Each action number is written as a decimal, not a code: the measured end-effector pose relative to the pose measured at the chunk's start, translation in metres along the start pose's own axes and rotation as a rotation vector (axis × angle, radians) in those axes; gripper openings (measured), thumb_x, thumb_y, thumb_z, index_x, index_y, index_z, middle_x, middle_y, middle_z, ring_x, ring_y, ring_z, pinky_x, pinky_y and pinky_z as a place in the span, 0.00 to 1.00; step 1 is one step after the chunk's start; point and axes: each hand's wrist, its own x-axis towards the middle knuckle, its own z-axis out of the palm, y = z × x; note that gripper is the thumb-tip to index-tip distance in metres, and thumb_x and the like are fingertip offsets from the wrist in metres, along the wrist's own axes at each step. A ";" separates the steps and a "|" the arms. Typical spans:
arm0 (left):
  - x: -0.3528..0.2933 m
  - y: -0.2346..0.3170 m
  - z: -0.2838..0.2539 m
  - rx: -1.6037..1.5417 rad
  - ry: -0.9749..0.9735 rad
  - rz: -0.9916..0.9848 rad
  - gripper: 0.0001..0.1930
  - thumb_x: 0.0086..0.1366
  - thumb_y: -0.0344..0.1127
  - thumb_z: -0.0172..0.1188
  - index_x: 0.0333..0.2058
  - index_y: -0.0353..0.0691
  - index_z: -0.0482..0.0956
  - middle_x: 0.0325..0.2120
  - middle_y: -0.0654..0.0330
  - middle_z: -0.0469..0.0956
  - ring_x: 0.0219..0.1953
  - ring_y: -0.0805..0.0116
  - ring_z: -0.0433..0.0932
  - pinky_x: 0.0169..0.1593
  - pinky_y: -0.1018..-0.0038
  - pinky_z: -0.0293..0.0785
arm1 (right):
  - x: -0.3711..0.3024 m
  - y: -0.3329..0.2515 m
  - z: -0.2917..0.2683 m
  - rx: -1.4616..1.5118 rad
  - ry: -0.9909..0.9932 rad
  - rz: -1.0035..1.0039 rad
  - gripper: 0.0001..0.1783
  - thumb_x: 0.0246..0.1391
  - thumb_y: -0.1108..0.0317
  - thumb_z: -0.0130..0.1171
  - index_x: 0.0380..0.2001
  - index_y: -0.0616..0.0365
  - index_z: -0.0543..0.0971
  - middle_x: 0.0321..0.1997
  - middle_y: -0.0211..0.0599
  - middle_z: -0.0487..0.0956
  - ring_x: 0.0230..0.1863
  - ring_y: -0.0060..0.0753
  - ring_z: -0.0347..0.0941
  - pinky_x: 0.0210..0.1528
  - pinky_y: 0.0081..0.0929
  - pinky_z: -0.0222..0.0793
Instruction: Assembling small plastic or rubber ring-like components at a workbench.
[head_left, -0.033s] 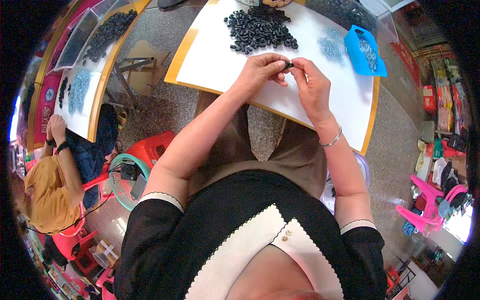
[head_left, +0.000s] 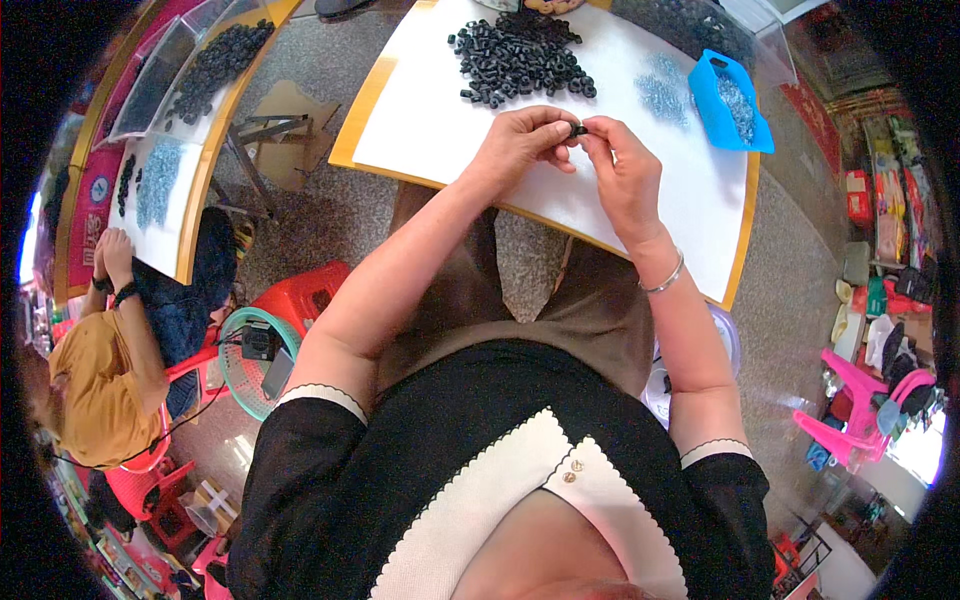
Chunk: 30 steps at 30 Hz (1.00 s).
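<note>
Above the near part of the white tabletop (head_left: 415, 130), both hands meet at a small black plastic part (head_left: 577, 129). My left hand (head_left: 525, 140) pinches it between thumb and fingers. From the other side, my right hand (head_left: 622, 165) brings thumb and forefinger together at the part's right end; whatever lies between those fingertips is too small to make out. Beyond the hands lies a heap of small black plastic parts (head_left: 520, 62). To the right are a scatter of small clear bluish pieces (head_left: 662, 92) and a blue plastic scoop tray (head_left: 712, 115) with more of them in it.
At the left, a co-worker in a mustard top (head_left: 110, 385) sits at another table (head_left: 185, 215) with black parts and clear pieces on it. A green basket (head_left: 235, 365) and red stool (head_left: 300, 295) stand left of me. A pink chair (head_left: 850, 410) is at the right.
</note>
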 end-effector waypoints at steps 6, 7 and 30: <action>0.001 -0.003 -0.001 0.010 -0.012 0.004 0.12 0.65 0.32 0.53 0.43 0.30 0.74 0.30 0.58 0.77 0.26 0.75 0.76 0.35 0.74 0.80 | -0.001 0.005 -0.001 -0.035 -0.024 -0.035 0.07 0.49 0.77 0.56 0.34 0.61 0.76 0.33 0.41 0.77 0.34 0.41 0.75 0.36 0.29 0.71; 0.001 -0.003 -0.002 0.021 -0.013 0.005 0.13 0.65 0.32 0.53 0.44 0.30 0.73 0.31 0.56 0.77 0.25 0.73 0.76 0.35 0.72 0.79 | -0.001 0.007 0.000 -0.041 -0.016 -0.077 0.07 0.49 0.77 0.56 0.34 0.61 0.76 0.33 0.40 0.77 0.34 0.41 0.75 0.36 0.30 0.71; -0.002 0.001 0.003 -0.035 0.023 -0.013 0.12 0.64 0.34 0.55 0.42 0.30 0.74 0.28 0.62 0.73 0.25 0.77 0.73 0.32 0.76 0.79 | -0.008 0.016 -0.006 0.197 -0.009 0.228 0.12 0.51 0.74 0.56 0.41 0.60 0.75 0.36 0.38 0.78 0.36 0.29 0.75 0.41 0.24 0.70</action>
